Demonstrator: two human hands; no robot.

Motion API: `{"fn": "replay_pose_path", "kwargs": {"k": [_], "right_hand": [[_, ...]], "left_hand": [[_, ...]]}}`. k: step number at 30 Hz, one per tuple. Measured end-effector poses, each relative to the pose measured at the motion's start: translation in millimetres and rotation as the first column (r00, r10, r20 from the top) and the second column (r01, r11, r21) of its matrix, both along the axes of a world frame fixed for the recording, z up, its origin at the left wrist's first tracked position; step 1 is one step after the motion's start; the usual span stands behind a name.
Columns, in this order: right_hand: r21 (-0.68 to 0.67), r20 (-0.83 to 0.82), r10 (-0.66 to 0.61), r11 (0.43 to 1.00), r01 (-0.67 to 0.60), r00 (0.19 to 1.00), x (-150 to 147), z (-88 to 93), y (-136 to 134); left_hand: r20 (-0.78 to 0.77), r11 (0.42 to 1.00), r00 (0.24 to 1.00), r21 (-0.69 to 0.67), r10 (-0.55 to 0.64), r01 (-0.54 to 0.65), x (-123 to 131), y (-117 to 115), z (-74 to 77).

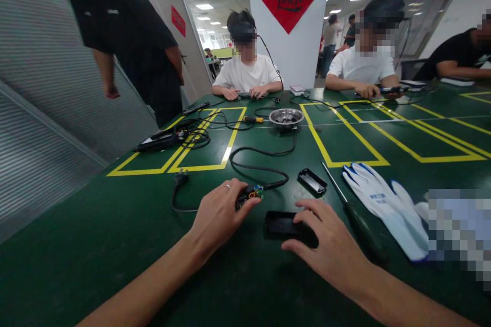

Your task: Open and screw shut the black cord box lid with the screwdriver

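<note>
Between the thumb and fingers of my left hand (218, 212) is a small circuit board (256, 193) with green and orange parts. A black cable (276, 182) runs from its far end, and a plug (181, 178) lies left of the hand. My right hand (326, 230), fingers apart, is over the right end of an open black plastic case half (280, 224); whether it touches the case I cannot tell. Beyond it rests a smaller black case half (312, 182), hollow side up. A long screwdriver (355, 214) lies to the right of my right hand.
White work gloves (383, 204) lie at the right. A metal bowl (286, 118) with small parts stands further back, beside a yellow-black screwdriver (253, 119). Tangled black cables (195, 135) lie at the back left. Several people sit or stand around the green table (115, 245).
</note>
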State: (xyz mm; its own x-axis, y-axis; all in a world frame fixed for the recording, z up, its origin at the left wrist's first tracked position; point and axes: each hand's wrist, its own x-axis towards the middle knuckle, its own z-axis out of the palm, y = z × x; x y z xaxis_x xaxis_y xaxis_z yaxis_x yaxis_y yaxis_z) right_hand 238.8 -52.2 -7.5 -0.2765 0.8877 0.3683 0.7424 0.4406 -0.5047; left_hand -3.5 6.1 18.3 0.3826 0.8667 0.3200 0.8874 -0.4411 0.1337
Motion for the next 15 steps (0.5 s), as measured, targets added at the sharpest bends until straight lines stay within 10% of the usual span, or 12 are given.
{"fn": "replay_pose_path", "kwargs": {"k": [5, 15], "right_hand": [[0.293, 0.072, 0.019, 0.955, -0.039, 0.997, 6, 7.4, -1], [0.214, 0.238, 0.046, 0.972, -0.098, 0.97, 8, 3.1, 5]], "left_hand": [[-0.017, 0.963, 0.964, -0.055, -0.266, 0.265, 11, -14, -0.1], [0.072, 0.885, 0.916, -0.238, -0.395, 0.401, 21, -20, -5.8]]}}
